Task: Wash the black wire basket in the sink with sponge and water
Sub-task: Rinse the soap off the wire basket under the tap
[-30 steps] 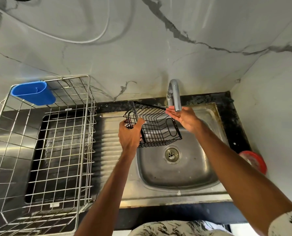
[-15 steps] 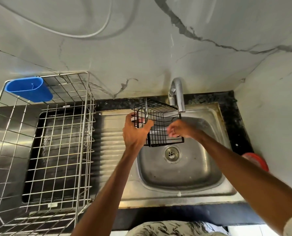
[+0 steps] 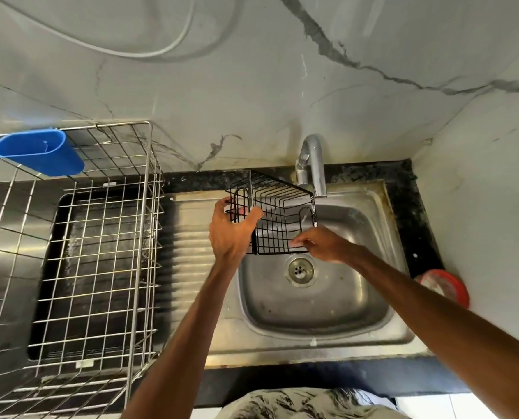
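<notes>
Slippage is your risk: your left hand [image 3: 232, 235] grips the black wire basket [image 3: 278, 217] by its left end, your right hand [image 3: 323, 244] pinches its near right corner, above the back edge of the sink [image 3: 328, 306], under the tap [image 3: 314, 164]. Wet wire could twist free and drop.

Wire rack [image 3: 101, 258] runs off left edge (bottom too); fingertips [image 3: 296, 242] of the right hand [image 3: 321, 244] blur, possibly pinching.

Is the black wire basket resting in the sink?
No, held up: left hand grips the black wire basket, right hand pinches its lower edge.
</notes>
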{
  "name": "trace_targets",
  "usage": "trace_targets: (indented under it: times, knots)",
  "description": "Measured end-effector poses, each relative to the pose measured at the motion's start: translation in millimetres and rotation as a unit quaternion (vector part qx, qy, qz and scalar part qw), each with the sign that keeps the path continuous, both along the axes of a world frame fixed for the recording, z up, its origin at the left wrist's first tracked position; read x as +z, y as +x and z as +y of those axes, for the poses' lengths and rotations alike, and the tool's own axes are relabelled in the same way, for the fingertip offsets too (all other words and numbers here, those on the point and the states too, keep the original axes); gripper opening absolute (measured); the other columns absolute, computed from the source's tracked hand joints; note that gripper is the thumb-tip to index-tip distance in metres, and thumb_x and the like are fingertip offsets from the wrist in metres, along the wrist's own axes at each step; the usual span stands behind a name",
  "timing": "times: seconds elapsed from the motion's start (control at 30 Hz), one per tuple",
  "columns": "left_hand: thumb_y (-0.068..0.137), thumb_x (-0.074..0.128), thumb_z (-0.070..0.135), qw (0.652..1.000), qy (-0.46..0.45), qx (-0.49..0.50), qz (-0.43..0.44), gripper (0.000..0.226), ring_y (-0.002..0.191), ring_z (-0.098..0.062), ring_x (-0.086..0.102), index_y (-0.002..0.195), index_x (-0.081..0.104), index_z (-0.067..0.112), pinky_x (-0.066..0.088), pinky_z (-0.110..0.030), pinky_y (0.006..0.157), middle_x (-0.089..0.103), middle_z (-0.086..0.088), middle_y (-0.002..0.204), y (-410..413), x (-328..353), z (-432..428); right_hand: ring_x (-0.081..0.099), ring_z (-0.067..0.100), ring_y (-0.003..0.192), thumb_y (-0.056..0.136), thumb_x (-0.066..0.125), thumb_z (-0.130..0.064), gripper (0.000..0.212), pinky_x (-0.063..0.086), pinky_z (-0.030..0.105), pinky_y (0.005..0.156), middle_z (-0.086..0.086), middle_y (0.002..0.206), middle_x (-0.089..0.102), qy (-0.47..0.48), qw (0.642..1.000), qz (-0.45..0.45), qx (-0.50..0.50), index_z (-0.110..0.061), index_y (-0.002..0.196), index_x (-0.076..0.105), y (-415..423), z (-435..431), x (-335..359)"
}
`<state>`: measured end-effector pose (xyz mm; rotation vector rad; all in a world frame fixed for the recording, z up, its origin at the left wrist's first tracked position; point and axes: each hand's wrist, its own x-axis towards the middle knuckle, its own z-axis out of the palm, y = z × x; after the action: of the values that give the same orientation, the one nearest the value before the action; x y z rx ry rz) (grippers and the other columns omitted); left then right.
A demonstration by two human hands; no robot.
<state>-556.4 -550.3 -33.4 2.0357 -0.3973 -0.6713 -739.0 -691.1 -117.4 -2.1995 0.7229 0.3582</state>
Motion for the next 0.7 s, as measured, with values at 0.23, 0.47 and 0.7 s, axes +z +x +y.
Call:
trace_targets:
  times: [0.23,0.47,0.7]
  knots:
    - [0.062,0.074,0.068,0.999,0.031,-0.035,-0.018,0.074,0.091,-0.024,0.075,0.124,0.061,0.031,0.062,-0.050,0.085,0.075,0.006,0.106,17,6,-6,-0.007,0.021,0.155,0.109,0.025,-0.037,0.059,-0.009,0.046,0.124,0.004,0.168,-0.002,-0.233,0.958,0.063,0.152,-0.014,0.160,0.008,14,-25,-5]
    - [0.060,0.072,0.070,0.999,0.042,-0.019,-0.020,0.075,0.092,-0.024,0.074,0.122,0.064,0.029,0.062,-0.051,0.085,0.075,0.007,0.105,22,-1,-7,0.003,0.019,0.155,0.100,-0.005,-0.058,0.073,-0.012,0.048,0.122,0.003,0.168,0.009,-0.116,0.970,0.076,0.199,-0.026,0.156,0.030,-7,10,-11]
    - [0.061,0.067,0.072,0.998,0.034,-0.039,-0.045,0.086,0.110,-0.026,0.068,0.131,0.061,0.022,0.056,-0.052,0.095,0.072,-0.002,0.120,15,8,-9,-0.010,0.017,0.155,0.107,0.008,-0.051,0.056,-0.008,0.054,0.124,-0.003,0.169,-0.001,-0.190,0.954,0.106,0.207,-0.035,0.156,0.030,-13,-7,-11]
